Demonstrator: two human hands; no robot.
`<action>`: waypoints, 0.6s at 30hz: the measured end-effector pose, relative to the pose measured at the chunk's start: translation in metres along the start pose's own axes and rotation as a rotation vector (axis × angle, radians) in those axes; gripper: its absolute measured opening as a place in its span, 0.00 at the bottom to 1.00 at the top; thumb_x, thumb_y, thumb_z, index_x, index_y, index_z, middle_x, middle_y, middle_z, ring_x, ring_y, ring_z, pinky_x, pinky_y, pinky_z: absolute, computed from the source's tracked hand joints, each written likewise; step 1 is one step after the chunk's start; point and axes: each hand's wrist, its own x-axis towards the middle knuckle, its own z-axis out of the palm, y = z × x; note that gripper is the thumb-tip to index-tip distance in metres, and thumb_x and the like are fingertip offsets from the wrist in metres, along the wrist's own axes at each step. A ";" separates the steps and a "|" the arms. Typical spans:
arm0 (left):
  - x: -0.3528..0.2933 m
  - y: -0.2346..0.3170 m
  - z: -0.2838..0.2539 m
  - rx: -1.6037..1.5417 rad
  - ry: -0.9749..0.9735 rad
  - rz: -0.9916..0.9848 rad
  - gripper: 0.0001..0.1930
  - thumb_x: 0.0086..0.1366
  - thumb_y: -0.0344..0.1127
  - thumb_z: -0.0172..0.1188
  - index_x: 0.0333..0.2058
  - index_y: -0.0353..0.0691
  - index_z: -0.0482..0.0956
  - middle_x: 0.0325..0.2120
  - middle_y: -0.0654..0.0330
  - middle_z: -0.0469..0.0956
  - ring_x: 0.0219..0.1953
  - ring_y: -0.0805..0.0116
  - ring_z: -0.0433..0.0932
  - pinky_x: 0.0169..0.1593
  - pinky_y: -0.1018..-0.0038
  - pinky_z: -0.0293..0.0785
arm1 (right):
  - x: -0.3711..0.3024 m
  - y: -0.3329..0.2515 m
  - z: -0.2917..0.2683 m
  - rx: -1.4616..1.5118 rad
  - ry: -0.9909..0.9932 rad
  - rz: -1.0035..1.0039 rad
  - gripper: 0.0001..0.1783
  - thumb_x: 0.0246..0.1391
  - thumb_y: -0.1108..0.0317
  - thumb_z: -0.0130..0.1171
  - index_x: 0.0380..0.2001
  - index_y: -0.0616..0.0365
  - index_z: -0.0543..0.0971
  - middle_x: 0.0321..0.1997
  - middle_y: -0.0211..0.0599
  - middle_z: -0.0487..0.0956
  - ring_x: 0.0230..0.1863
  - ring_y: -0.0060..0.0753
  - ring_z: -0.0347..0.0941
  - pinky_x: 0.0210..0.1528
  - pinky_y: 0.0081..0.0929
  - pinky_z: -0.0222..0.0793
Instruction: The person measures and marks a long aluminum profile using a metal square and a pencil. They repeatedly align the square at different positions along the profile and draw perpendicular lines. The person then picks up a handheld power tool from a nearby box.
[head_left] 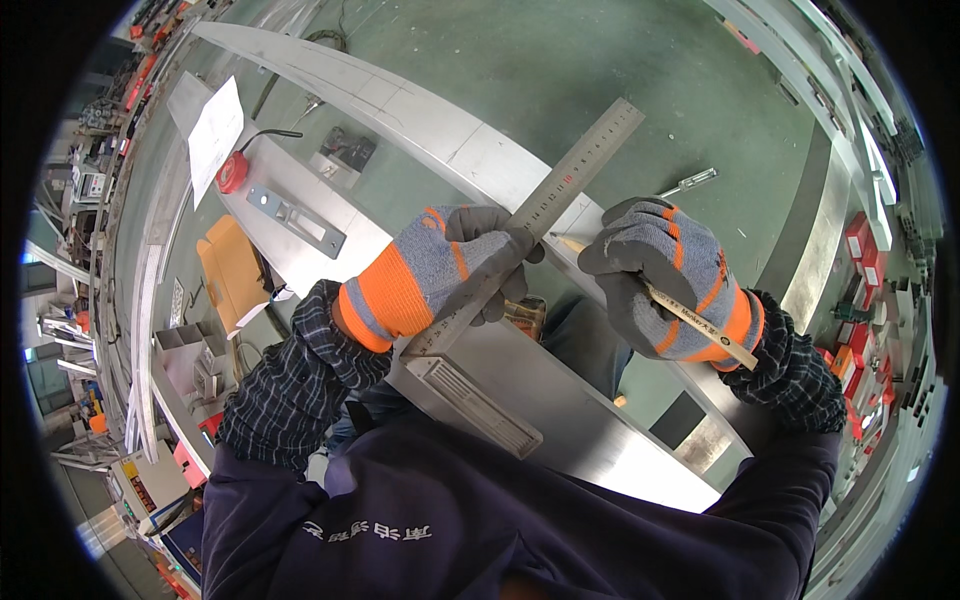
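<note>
My left hand, in a grey glove with orange bands, is closed round the steel blade of a try square. The graduated blade slants across a long silvery metal bar with thin marked lines on it. The square's ribbed stock is at the near end, close to my body. My right hand, gloved alike, is closed round a pale wooden pencil. The pencil's tip end points left toward the bar, just right of the blade; I cannot tell whether it touches.
A second wide metal bar runs across nearer me. On its far part lie a slotted metal plate, a round red object and a white sheet. A screwdriver and cardboard box lie beyond. Metal profiles stand at right.
</note>
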 end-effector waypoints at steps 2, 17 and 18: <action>0.000 0.001 0.000 0.002 0.000 -0.009 0.21 0.77 0.46 0.57 0.51 0.31 0.81 0.27 0.61 0.83 0.26 0.75 0.80 0.31 0.78 0.77 | 0.002 -0.002 -0.004 -0.009 -0.061 -0.012 0.12 0.46 0.81 0.60 0.36 0.57 0.78 0.34 0.38 0.84 0.34 0.46 0.82 0.43 0.41 0.79; 0.002 -0.005 -0.002 -0.084 -0.043 0.034 0.20 0.76 0.45 0.58 0.50 0.31 0.82 0.27 0.61 0.82 0.25 0.74 0.80 0.30 0.78 0.77 | -0.003 0.002 -0.008 0.021 0.013 -0.061 0.13 0.39 0.76 0.61 0.34 0.54 0.80 0.31 0.35 0.82 0.31 0.45 0.79 0.43 0.40 0.79; 0.002 -0.004 -0.001 -0.078 -0.030 0.023 0.20 0.76 0.45 0.58 0.50 0.31 0.82 0.27 0.62 0.82 0.25 0.74 0.80 0.30 0.78 0.76 | -0.003 0.003 -0.009 0.024 0.007 -0.076 0.14 0.39 0.76 0.60 0.33 0.54 0.80 0.31 0.35 0.82 0.31 0.45 0.80 0.44 0.40 0.79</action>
